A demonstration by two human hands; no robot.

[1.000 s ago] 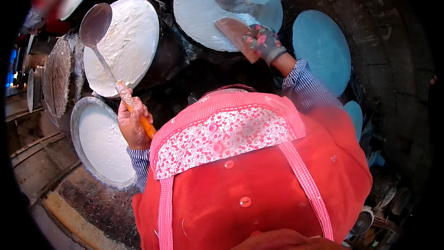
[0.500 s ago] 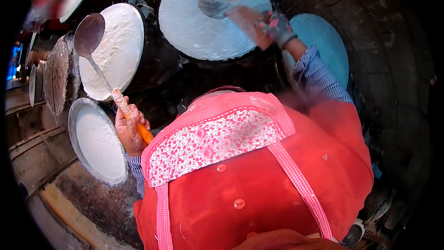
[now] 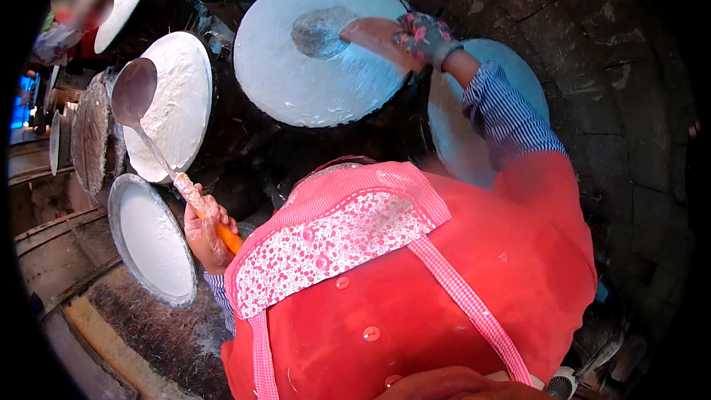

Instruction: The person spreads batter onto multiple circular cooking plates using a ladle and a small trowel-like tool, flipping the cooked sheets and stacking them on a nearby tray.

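My left hand (image 3: 209, 231), bare and dusted white, is closed round the orange handle of a ladle (image 3: 134, 92). The ladle's dark bowl hangs over the near edge of a round plate coated in white batter (image 3: 178, 122). A grey glove with pink flowers covers my right hand (image 3: 429, 38), which grips a flat brown scraper (image 3: 379, 43). That blade lies over the right side of a large round griddle covered in white batter (image 3: 278, 89). Its tip reaches a bare grey patch (image 3: 323, 32) near the middle. A basin of white liquid batter (image 3: 154, 243) stands beside my left hand.
Another pale round griddle (image 3: 515, 78) sits beneath my right forearm. A rough round brown disc (image 3: 92, 133) leans at the left, near a low wall (image 3: 63, 252). A person (image 3: 78, 11) and a further white round plate (image 3: 124, 9) appear at the upper left.
The whole view has shifted, so the griddles sit lower and further left. My right hand has moved the scraper slightly away from me over the batter. My left hand keeps hold of the ladle.
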